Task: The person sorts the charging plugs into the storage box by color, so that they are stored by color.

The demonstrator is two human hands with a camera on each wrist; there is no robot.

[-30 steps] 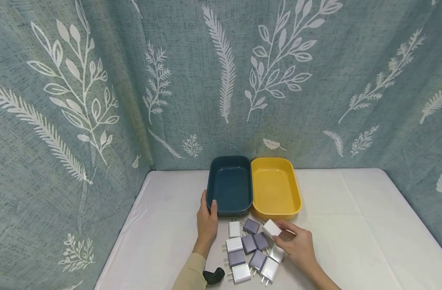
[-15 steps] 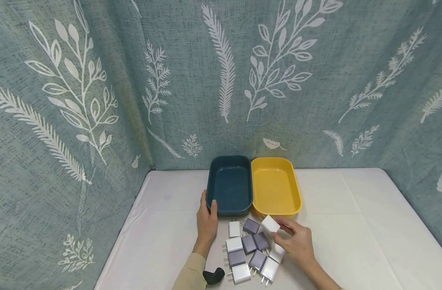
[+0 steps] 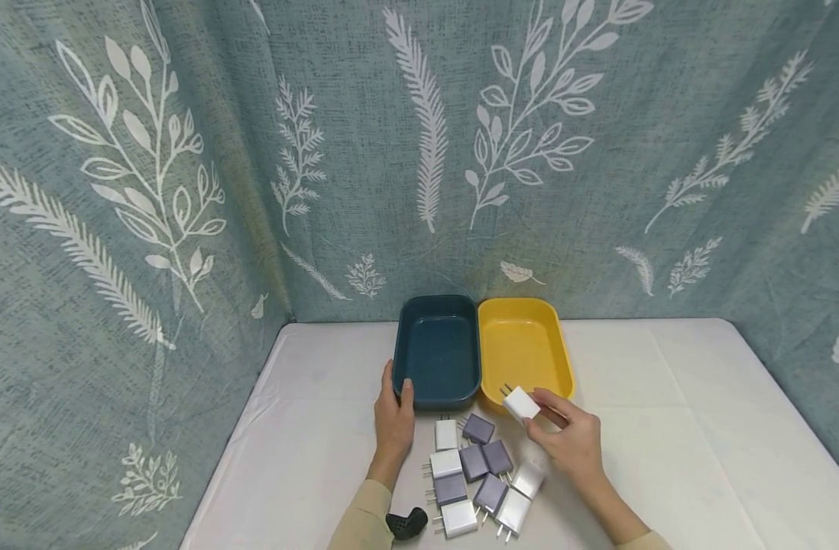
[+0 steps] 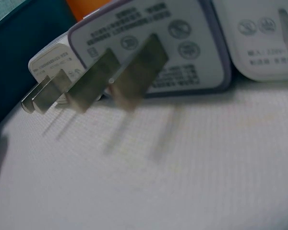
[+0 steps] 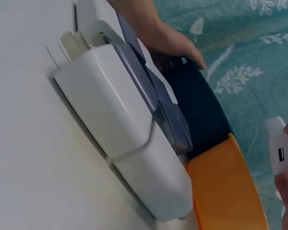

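My right hand pinches a white USB charger plug between thumb and fingers, above the front edge of the yellow bin. The two metal prongs point toward the bins; the USB port faces the camera in the right wrist view. My left hand grips the near left corner of the dark blue bin, thumb over the rim and fingers along the outer side. In front of the bins lie several white charger plugs and several purple-grey ones. Prongs stick out sideways from a purple-edged plug in the left wrist view.
Both bins stand side by side, touching, at the back of the white-covered table. A small black curved object lies by my left forearm. Blue-green curtain with white leaf prints surrounds the table behind and at the sides.
My right hand has lifted the white charger plug off the cluster and moved it forward to the yellow bin's front edge. The left hand has stayed on the blue bin.
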